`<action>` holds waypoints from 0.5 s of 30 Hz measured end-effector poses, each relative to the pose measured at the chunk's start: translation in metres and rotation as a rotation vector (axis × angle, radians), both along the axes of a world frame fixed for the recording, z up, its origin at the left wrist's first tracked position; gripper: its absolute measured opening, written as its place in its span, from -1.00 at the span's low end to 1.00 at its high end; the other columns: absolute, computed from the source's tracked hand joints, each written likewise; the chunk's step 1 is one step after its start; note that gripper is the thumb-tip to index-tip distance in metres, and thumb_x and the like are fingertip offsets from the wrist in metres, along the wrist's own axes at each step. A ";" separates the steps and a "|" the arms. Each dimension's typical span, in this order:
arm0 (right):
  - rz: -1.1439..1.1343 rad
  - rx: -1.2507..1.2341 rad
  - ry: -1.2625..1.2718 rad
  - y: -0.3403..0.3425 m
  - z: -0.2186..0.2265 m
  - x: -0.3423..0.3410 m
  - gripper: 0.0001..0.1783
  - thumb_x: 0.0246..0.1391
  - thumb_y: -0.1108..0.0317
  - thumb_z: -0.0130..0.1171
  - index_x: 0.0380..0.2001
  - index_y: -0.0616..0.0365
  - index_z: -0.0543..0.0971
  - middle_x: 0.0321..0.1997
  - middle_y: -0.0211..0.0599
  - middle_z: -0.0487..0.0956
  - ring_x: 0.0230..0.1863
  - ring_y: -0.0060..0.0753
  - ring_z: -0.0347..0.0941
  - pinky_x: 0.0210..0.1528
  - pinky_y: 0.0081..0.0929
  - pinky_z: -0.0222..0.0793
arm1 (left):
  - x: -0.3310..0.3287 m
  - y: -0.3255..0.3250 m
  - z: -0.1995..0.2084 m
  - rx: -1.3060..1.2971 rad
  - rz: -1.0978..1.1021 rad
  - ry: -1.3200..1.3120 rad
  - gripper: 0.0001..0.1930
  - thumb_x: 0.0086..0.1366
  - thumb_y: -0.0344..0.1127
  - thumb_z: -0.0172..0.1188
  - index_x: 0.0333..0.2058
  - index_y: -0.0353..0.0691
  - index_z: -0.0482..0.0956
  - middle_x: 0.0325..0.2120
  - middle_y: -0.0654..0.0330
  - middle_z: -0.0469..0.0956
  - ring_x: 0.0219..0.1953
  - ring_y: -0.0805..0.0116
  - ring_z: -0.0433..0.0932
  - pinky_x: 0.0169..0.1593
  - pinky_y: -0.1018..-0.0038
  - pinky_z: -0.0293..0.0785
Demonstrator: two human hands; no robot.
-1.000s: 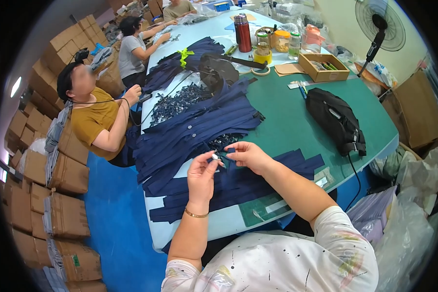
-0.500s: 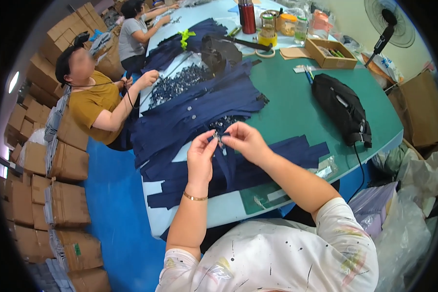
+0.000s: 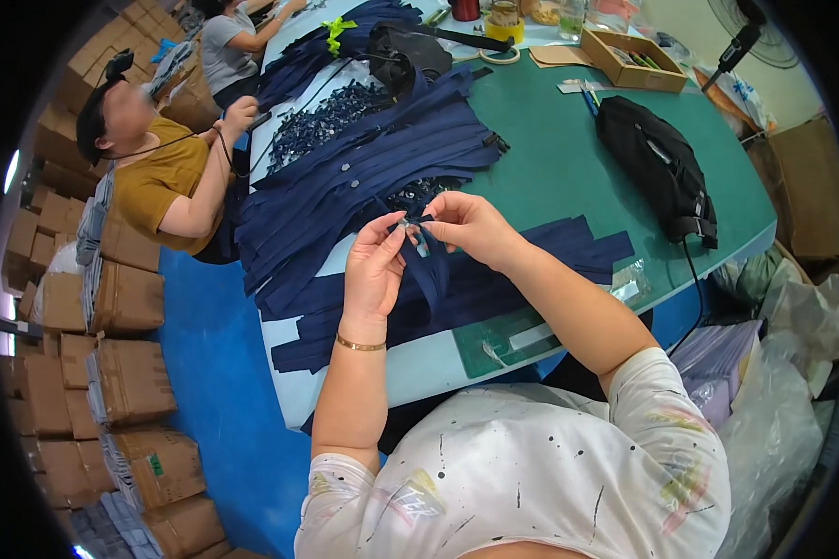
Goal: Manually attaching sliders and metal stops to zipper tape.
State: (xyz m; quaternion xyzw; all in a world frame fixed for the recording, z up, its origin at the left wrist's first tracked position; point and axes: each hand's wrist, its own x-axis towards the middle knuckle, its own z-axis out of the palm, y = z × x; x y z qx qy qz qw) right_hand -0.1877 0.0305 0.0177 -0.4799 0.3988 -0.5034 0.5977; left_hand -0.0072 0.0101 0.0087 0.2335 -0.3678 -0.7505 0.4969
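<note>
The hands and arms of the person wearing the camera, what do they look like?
The left hand and right hand wear no gloves. A thin, gold-coloured bracelet circles the left wrist; none shows on the right. The sleeves are short and white with pale patches of colour, including yellow and pink on the right.

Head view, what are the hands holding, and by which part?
Left hand: small shiny piece, exact part unclear. Right hand: navy strap, near its end.
</note>
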 end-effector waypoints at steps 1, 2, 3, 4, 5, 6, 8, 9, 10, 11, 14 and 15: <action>-0.001 0.001 -0.001 0.001 0.000 0.000 -0.90 0.08 0.38 0.20 -0.36 0.10 0.49 -0.42 -0.57 0.54 -0.47 -0.80 0.37 -0.49 -0.77 0.25 | 0.000 0.001 0.000 -0.012 0.007 -0.028 -0.79 0.28 -0.51 0.06 -0.10 -0.31 0.49 -0.29 0.19 0.55 -0.26 0.46 0.53 -0.12 0.57 0.48; -0.011 -0.017 0.009 0.001 0.001 0.000 -0.90 0.08 0.39 0.20 -0.36 0.09 0.48 -0.39 -0.55 0.56 -0.45 -0.80 0.38 -0.48 -0.76 0.26 | 0.000 0.001 0.000 -0.012 0.007 -0.029 -0.79 0.28 -0.51 0.06 -0.10 -0.31 0.49 -0.29 0.19 0.55 -0.26 0.46 0.53 -0.12 0.57 0.48; -0.021 -0.035 0.019 0.001 0.001 0.000 -0.90 0.09 0.39 0.19 -0.35 0.08 0.47 -0.36 -0.52 0.58 -0.42 -0.80 0.38 -0.46 -0.75 0.27 | 0.000 0.001 0.000 -0.053 0.052 -0.070 -0.80 0.27 -0.52 0.09 -0.13 -0.31 0.52 -0.31 0.22 0.54 -0.27 0.50 0.51 -0.15 0.62 0.45; -0.021 -0.035 0.018 0.000 0.003 -0.001 -0.90 0.09 0.39 0.19 -0.35 0.08 0.47 -0.36 -0.52 0.58 -0.42 -0.80 0.38 -0.46 -0.75 0.27 | 0.000 0.001 0.001 -0.095 0.097 -0.111 -0.81 0.25 -0.52 0.12 -0.15 -0.30 0.54 -0.33 0.25 0.54 -0.28 0.55 0.50 -0.18 0.67 0.42; -0.026 -0.023 -0.007 -0.001 0.006 -0.004 -0.91 0.09 0.40 0.18 -0.35 0.07 0.47 -0.29 -0.48 0.60 -0.38 -0.79 0.39 -0.43 -0.75 0.28 | 0.000 0.001 0.002 -0.095 0.097 -0.112 -0.81 0.25 -0.52 0.12 -0.15 -0.30 0.54 -0.33 0.25 0.54 -0.28 0.55 0.50 -0.18 0.67 0.42; -0.032 -0.013 -0.032 -0.001 0.008 -0.007 -0.92 0.09 0.41 0.18 -0.36 0.06 0.46 -0.23 -0.43 0.61 -0.34 -0.78 0.40 -0.39 -0.75 0.30 | -0.001 0.001 0.003 -0.143 0.149 -0.177 -0.81 0.24 -0.53 0.12 -0.16 -0.31 0.54 -0.33 0.26 0.53 -0.29 0.56 0.49 -0.19 0.68 0.41; 0.018 -0.064 -0.091 -0.003 0.000 -0.008 -0.91 0.09 0.43 0.18 -0.35 0.07 0.46 -0.11 -0.32 0.59 -0.26 -0.75 0.41 -0.33 -0.72 0.33 | -0.002 0.001 0.004 -0.192 0.200 -0.242 -0.81 0.24 -0.54 0.13 -0.16 -0.32 0.55 -0.34 0.27 0.53 -0.31 0.58 0.47 -0.20 0.70 0.39; 0.057 -0.101 -0.118 -0.003 -0.003 -0.007 -0.90 0.08 0.45 0.18 -0.36 0.09 0.45 -0.12 -0.33 0.59 -0.25 -0.74 0.41 -0.30 -0.70 0.34 | -0.002 0.002 0.004 -0.207 0.182 -0.243 -0.81 0.23 -0.54 0.13 -0.17 -0.32 0.55 -0.34 0.27 0.53 -0.30 0.58 0.47 -0.20 0.70 0.39; 0.094 -0.137 -0.145 -0.004 -0.006 -0.006 -0.89 0.08 0.46 0.19 -0.36 0.11 0.45 -0.13 -0.33 0.58 -0.23 -0.74 0.41 -0.27 -0.69 0.36 | -0.002 0.003 0.005 -0.223 0.164 -0.245 -0.82 0.23 -0.55 0.13 -0.17 -0.33 0.55 -0.34 0.27 0.52 -0.30 0.58 0.46 -0.19 0.69 0.39; 0.082 -0.149 -0.044 -0.004 -0.008 -0.005 -0.89 0.07 0.48 0.20 -0.38 0.14 0.45 -0.21 -0.37 0.58 -0.24 -0.73 0.42 -0.23 -0.65 0.38 | -0.004 0.004 0.006 -0.223 0.161 -0.246 -0.82 0.23 -0.55 0.13 -0.17 -0.33 0.55 -0.34 0.27 0.52 -0.30 0.58 0.46 -0.19 0.69 0.39; 0.061 -0.146 0.186 -0.002 -0.005 -0.005 -0.89 0.05 0.48 0.21 -0.41 0.17 0.46 -0.30 -0.41 0.58 -0.27 -0.70 0.45 -0.23 -0.63 0.39 | -0.004 0.005 0.008 -0.237 0.130 -0.268 -0.82 0.23 -0.55 0.13 -0.17 -0.34 0.54 -0.34 0.27 0.52 -0.30 0.57 0.46 -0.19 0.69 0.39; 0.058 -0.144 0.184 -0.001 -0.004 -0.005 -0.89 0.05 0.48 0.21 -0.41 0.17 0.46 -0.30 -0.41 0.58 -0.27 -0.70 0.45 -0.23 -0.63 0.39 | -0.003 0.005 0.008 -0.176 0.083 -0.224 -0.81 0.24 -0.55 0.11 -0.16 -0.34 0.53 -0.35 0.26 0.52 -0.31 0.55 0.46 -0.18 0.66 0.39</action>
